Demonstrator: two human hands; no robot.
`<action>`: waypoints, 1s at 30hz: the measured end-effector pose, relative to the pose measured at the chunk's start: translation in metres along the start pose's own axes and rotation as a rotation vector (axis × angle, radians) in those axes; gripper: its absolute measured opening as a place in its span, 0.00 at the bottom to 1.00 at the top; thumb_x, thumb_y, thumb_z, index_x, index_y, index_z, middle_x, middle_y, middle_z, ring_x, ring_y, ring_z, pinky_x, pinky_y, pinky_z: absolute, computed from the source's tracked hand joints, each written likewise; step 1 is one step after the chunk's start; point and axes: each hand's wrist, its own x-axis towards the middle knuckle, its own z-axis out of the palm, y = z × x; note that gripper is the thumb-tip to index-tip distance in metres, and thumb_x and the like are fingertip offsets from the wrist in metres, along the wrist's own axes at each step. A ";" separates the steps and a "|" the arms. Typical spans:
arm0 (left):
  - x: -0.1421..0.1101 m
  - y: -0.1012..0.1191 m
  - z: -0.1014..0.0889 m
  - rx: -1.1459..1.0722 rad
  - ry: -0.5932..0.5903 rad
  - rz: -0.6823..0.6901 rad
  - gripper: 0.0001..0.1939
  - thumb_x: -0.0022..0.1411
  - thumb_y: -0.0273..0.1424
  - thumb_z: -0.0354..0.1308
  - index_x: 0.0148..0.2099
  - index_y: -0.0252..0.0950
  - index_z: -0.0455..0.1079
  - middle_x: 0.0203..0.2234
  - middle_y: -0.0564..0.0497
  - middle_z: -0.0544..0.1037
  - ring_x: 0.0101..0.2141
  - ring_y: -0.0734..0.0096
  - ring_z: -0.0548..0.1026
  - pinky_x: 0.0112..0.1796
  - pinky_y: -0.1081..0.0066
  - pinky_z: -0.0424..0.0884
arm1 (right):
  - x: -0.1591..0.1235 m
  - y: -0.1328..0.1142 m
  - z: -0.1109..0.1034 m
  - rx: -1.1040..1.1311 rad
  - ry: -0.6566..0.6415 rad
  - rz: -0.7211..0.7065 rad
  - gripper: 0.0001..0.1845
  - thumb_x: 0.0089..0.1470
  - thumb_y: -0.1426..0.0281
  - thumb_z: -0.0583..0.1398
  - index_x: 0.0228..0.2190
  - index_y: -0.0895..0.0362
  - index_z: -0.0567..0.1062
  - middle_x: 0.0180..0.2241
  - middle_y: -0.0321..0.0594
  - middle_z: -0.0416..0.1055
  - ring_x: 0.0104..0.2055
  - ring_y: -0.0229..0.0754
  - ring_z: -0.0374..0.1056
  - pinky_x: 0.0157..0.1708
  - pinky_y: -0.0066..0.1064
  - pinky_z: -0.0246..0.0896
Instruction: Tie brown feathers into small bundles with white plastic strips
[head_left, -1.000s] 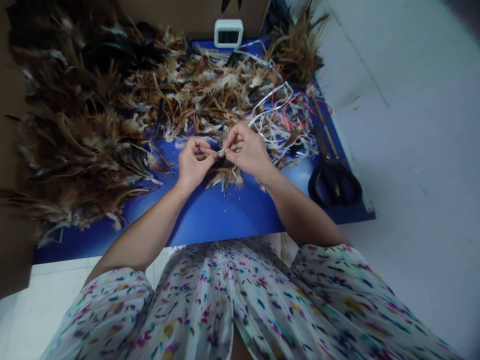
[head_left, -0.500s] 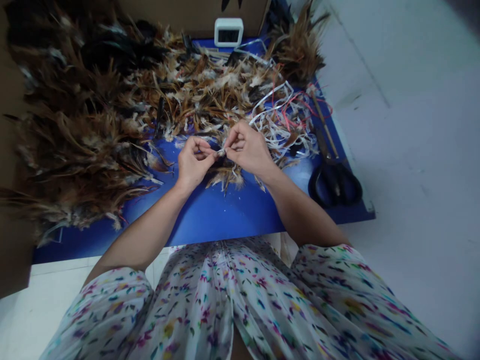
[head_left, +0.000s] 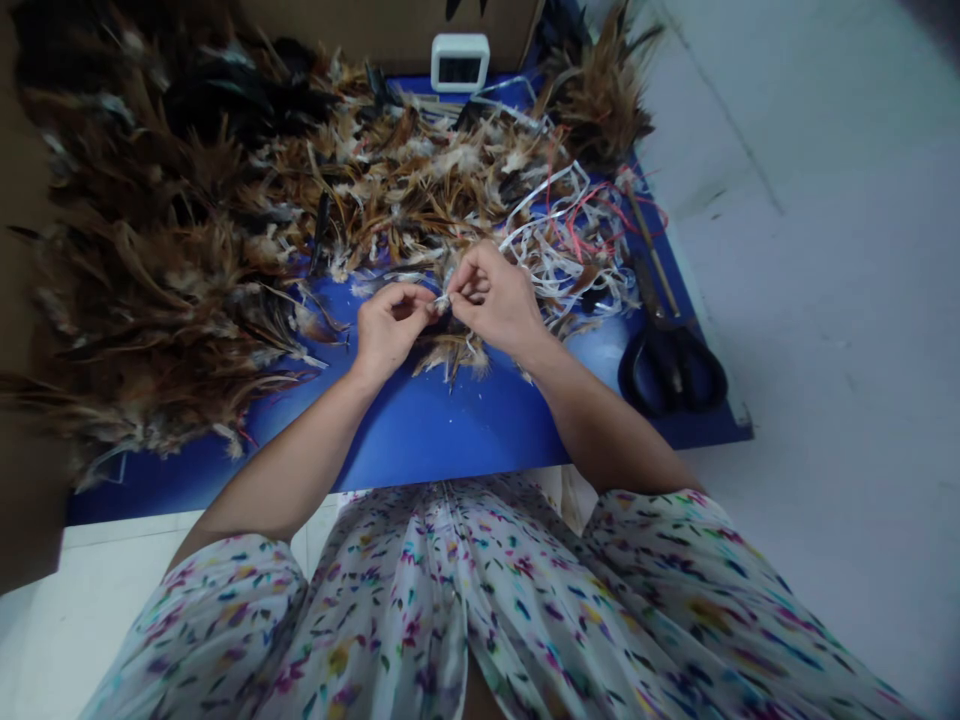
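Note:
My left hand (head_left: 390,330) is closed in a pinch, thumb against forefinger, above the front of the blue tabletop (head_left: 450,440). Fingertips almost touching it, my right hand (head_left: 499,300) pinches from the other side. Between the two sits a small whitish feather (head_left: 442,300), too small and blurred to make out fully. Brown and pale feathers (head_left: 454,358) lie just below the hands; whether they join the held piece I cannot tell. Close to the right hand is a tangle of white ribbon strips (head_left: 555,280).
A big heap of brown feathers (head_left: 150,300) covers the left side, with more loose feathers (head_left: 420,190) behind the hands. Black-handled scissors (head_left: 671,370), a thin stick (head_left: 652,250) and pink string (head_left: 581,235) lie right. A white digital clock (head_left: 460,40) stands before a cardboard box (head_left: 375,35).
My left fingers have curled slightly closer together around the small piece. My right hand has barely moved, and the things on the table lie as before.

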 end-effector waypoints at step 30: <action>-0.002 0.021 0.004 -0.470 -0.016 -0.395 0.11 0.53 0.25 0.73 0.30 0.33 0.72 0.25 0.55 0.78 0.28 0.79 0.79 0.38 0.76 0.81 | 0.000 0.009 0.004 -0.009 0.016 -0.124 0.11 0.51 0.77 0.62 0.32 0.53 0.65 0.29 0.30 0.70 0.29 0.33 0.67 0.32 0.29 0.69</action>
